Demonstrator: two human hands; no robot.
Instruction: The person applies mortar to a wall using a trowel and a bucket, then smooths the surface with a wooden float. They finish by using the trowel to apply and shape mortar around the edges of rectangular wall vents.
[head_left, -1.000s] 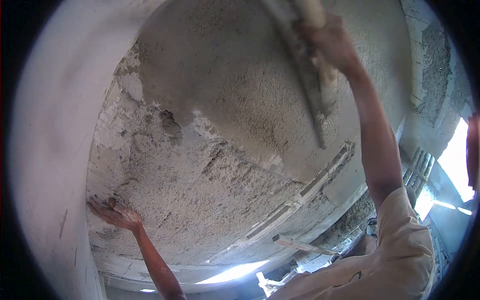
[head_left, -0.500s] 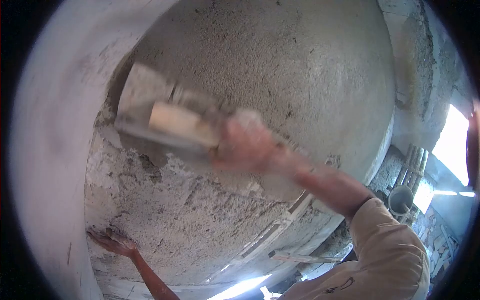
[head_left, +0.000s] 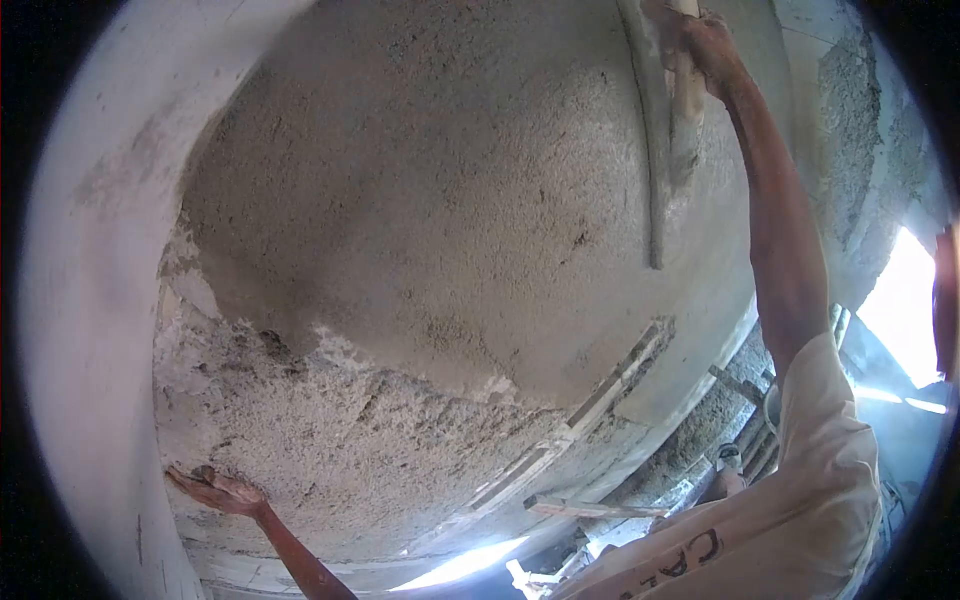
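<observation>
My right hand (head_left: 706, 48) is raised at the top right, its fingers wrapped round the handle of a plastering trowel (head_left: 686, 125). The long blade lies along a smooth grey part of the plastered wall (head_left: 470, 200), seen almost edge-on. Low on the left, my left hand (head_left: 222, 492) is stretched out palm up with its fingers extended, beside the rough lower wall. A small dark lump shows at its fingers.
Below the grey plaster runs a band of rough, patchy wall (head_left: 330, 430). A narrow slotted strip (head_left: 570, 430) crosses it diagonally. A pale smooth surface (head_left: 90, 300) borders the left side. A wooden plank (head_left: 590, 508) juts out lower right, near a bright opening (head_left: 905, 310).
My right hand has swept the trowel from the left of the wall up to the top right. My left hand stays about where it was, low on the left.
</observation>
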